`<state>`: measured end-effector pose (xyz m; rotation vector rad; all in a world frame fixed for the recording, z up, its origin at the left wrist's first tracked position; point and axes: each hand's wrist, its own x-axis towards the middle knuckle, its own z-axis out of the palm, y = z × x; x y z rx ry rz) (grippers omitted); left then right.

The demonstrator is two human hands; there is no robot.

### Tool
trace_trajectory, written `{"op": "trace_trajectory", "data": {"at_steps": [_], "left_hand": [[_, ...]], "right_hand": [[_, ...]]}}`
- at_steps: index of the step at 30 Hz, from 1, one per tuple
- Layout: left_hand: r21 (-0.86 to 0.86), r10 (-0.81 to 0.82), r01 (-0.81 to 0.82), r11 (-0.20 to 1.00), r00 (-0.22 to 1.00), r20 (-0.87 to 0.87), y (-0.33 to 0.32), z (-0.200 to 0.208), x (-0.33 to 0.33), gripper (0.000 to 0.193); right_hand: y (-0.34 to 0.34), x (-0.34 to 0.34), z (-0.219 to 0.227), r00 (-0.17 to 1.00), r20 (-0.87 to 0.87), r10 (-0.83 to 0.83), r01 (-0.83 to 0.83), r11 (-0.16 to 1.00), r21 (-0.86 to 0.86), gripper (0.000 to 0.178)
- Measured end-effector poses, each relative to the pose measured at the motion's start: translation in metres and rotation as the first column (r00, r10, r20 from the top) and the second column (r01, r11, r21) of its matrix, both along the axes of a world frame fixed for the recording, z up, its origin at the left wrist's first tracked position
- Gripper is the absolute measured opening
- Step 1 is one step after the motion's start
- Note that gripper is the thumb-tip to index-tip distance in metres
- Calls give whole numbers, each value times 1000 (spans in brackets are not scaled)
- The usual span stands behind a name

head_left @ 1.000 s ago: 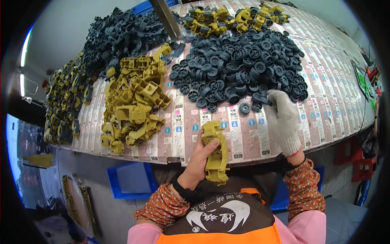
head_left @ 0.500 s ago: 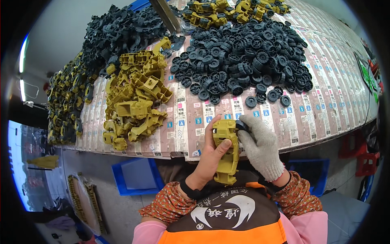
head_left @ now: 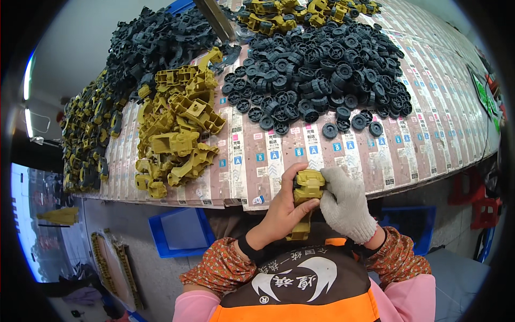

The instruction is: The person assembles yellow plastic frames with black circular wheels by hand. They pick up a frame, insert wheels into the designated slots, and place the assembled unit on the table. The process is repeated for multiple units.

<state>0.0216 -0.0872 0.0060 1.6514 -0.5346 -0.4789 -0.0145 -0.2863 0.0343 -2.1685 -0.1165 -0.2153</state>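
Observation:
My bare left hand is closed round a yellow plastic toy vehicle body, held upright just off the table's near edge. The fingers wrap its left side and the thumb lies across its front. A small dark part shows at the body's left side, by my fingers. My right hand, in a pale knitted glove, presses with curled fingers against the right side of the same body. Whatever sits between the gloved fingers and the body is hidden. The lower end of the body hangs down toward my apron.
Black toy wheels lie heaped beyond my hands. To the left are loose yellow bodies, dark plastic parts and yellow-and-black pieces. A post rises at the back. Blue bins stand below the table edge.
The toy vehicle body has turned in my left hand and looks shorter. A black wheel showed in my gloved fingers before; now those fingers press at the body's side and the wheel is hidden.

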Motion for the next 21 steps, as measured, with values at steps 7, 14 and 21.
{"op": "trace_trajectory", "data": {"at_steps": [7, 14, 21], "left_hand": [[-17, -79, 79, 997, 997, 21, -5, -4, 2, 82], [-8, -11, 11, 1000, 997, -79, -19, 3, 4, 81], [-354, 137, -372, 858, 830, -540, -13, 9, 19, 82]], "right_hand": [[-10, -3, 17, 950, -310, 25, 72, 953, 296, 29], [-39, 21, 17, 966, -260, 7, 5, 999, 44, 24], [-121, 65, 5, 941, 151, -304, 329, 708, -625, 25]]}}
